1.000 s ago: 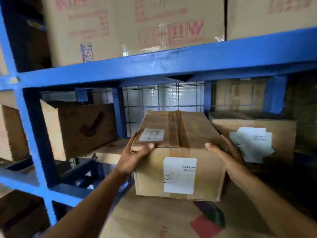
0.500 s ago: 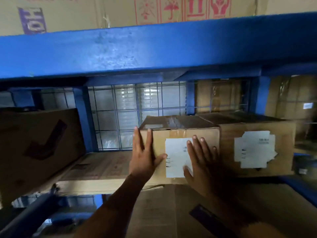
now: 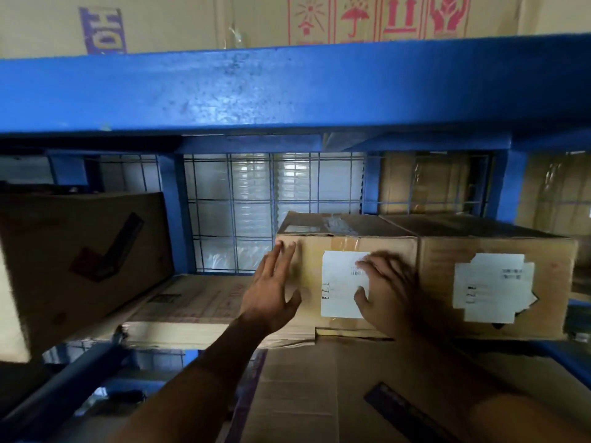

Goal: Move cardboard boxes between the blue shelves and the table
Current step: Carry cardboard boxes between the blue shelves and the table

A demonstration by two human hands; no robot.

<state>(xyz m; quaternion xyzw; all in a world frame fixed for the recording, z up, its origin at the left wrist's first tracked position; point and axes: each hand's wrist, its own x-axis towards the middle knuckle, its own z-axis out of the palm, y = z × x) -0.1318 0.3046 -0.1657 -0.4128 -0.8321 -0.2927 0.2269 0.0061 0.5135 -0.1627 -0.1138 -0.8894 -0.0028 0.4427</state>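
Under the blue beam (image 3: 287, 91), left hand (image 3: 275, 292) and right hand (image 3: 388, 294) flat on the box (image 3: 343, 247); neighbour box (image 3: 441, 282) flush right, room left.

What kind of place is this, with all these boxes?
Probably a storeroom or warehouse: blue metal shelves, taped cardboard boxes with white labels, and red handling symbols printed on the top box.

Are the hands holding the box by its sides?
No, the left hand and the right hand are both flat, fingers straight, against the front face of the cardboard box.
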